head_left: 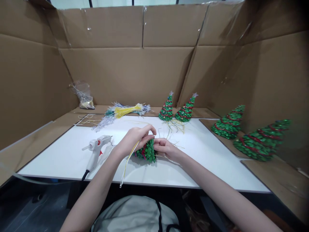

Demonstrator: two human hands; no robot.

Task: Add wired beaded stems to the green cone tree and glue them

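Note:
A small green Christmas tree (pixel 147 153) with red garland lies low on the white table in front of me, its upper part hidden by my fingers. My left hand (pixel 138 137) curls over it from the left, its index finger arched and its thumb against the tree. From that hand hang thin yellow and white wires (pixel 127 163), their ends reaching past the table edge. On the other side, my right hand (pixel 165 149) pinches at the tree's right side with closed fingers. Whatever small piece lies between those fingertips is hidden.
A white glue gun (pixel 95 153) stands at the left, its cord over the edge. Wire bundles (pixel 127 111) and a plastic bag (pixel 83 96) lie at the back. Two star-topped trees (pixel 166 109) stand behind loose wires (pixel 175 125); two more trees (pixel 229 122) are at right. Cardboard walls (pixel 125 71) surround the table.

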